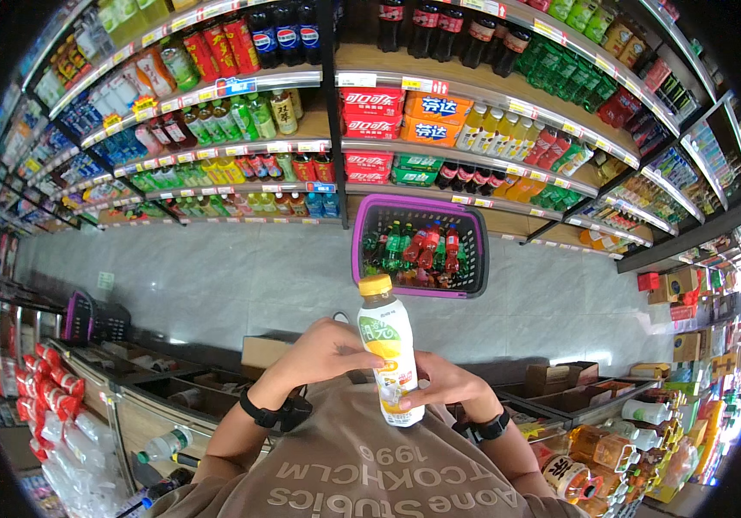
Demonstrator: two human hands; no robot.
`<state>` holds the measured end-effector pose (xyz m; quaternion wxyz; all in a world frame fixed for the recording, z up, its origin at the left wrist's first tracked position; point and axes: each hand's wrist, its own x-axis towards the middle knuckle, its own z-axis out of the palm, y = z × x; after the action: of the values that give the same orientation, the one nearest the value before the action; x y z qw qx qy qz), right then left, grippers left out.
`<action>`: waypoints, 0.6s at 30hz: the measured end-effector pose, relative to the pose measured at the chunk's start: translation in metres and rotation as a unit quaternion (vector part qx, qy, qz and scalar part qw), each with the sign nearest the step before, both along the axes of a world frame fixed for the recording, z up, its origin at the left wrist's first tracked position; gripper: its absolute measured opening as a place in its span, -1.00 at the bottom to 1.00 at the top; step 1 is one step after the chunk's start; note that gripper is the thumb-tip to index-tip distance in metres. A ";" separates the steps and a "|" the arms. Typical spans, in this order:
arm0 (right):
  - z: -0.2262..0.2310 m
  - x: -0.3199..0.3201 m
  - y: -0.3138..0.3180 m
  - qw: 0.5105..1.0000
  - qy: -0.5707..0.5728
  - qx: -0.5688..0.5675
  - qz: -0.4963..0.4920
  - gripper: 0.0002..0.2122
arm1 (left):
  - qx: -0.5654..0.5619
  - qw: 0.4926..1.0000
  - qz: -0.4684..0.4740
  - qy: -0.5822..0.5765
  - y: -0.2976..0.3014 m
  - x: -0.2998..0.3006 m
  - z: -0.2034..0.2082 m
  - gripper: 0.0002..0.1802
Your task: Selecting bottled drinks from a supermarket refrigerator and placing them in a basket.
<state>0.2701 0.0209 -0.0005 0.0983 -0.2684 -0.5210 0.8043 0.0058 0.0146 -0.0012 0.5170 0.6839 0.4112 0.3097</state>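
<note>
A white drink bottle (387,341) with a yellow cap and a green-and-orange label is held upright, close to my chest. My left hand (329,352) grips its side at mid-height, the thumb lying on the label. Lower down, my right hand (441,381) wraps the bottle from the other side, its thumb pressed across the front. Beyond the bottle, a black shopping basket (477,259) with a purple rim rests on the floor. Inside it lie several drink bottles (427,246) with red and green contents.
Ahead stand shelves (474,155) of bottled drinks and boxed cans. Grey tiled floor (293,276) lies before them. A second purple-rimmed basket (82,317) sits at the left. Low wooden bins (150,406) with bottles flank me, and an open carton (264,352) lies near my left arm.
</note>
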 end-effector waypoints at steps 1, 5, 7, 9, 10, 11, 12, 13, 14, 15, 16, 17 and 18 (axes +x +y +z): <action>-0.004 -0.002 0.000 1.000 -0.001 0.010 -0.006 -0.33 | 0.005 1.000 0.006 0.009 0.000 0.000 0.002 -0.75; -0.014 -0.003 -0.001 1.000 0.011 0.001 -0.028 -0.36 | 0.010 1.000 0.018 0.000 -0.001 0.004 0.002 -0.73; -0.016 -0.003 -0.001 0.999 0.011 -0.006 -0.034 -0.37 | 0.010 1.000 0.009 0.001 0.000 0.003 -0.006 -0.74; -0.017 -0.001 -0.002 0.999 0.010 -0.013 -0.042 -0.37 | 0.014 1.000 -0.001 -0.007 0.001 0.003 -0.006 -0.74; -0.017 -0.001 -0.002 0.999 0.017 -0.013 -0.043 -0.37 | 0.018 1.000 -0.010 -0.015 0.001 0.003 -0.005 -0.74; -0.018 0.000 -0.001 0.999 0.024 -0.013 -0.046 -0.37 | 0.018 1.000 -0.011 -0.015 0.002 0.003 -0.003 -0.74; -0.020 0.000 -0.001 0.999 0.024 -0.014 -0.046 -0.37 | 0.000 1.000 -0.019 -0.024 0.003 0.003 0.000 -0.74; -0.022 0.000 -0.001 0.998 0.034 -0.012 -0.049 -0.37 | -0.017 0.999 -0.027 -0.032 0.004 0.002 0.002 -0.74; -0.023 0.000 -0.001 0.998 0.045 -0.010 -0.051 -0.37 | -0.018 0.999 -0.027 -0.033 0.004 0.001 0.001 -0.74; -0.023 0.000 -0.001 0.998 0.045 -0.011 -0.052 -0.37 | -0.024 0.999 -0.036 -0.030 0.005 -0.001 0.001 -0.74; -0.023 0.000 -0.001 0.998 0.040 -0.011 -0.046 -0.37 | -0.031 0.998 -0.044 -0.027 0.005 -0.002 0.000 -0.74; -0.023 0.000 -0.001 0.998 0.036 -0.011 -0.041 -0.36 | -0.031 0.998 -0.044 -0.027 0.005 -0.003 0.000 -0.74; -0.022 0.000 -0.001 0.998 0.035 -0.010 -0.041 -0.36 | -0.030 0.998 -0.047 -0.022 0.005 -0.003 0.001 -0.74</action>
<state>0.2700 0.0202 -0.0229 0.1466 -0.2618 -0.4974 0.8140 0.0028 0.0200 -0.0007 0.5606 0.6795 0.3762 0.2873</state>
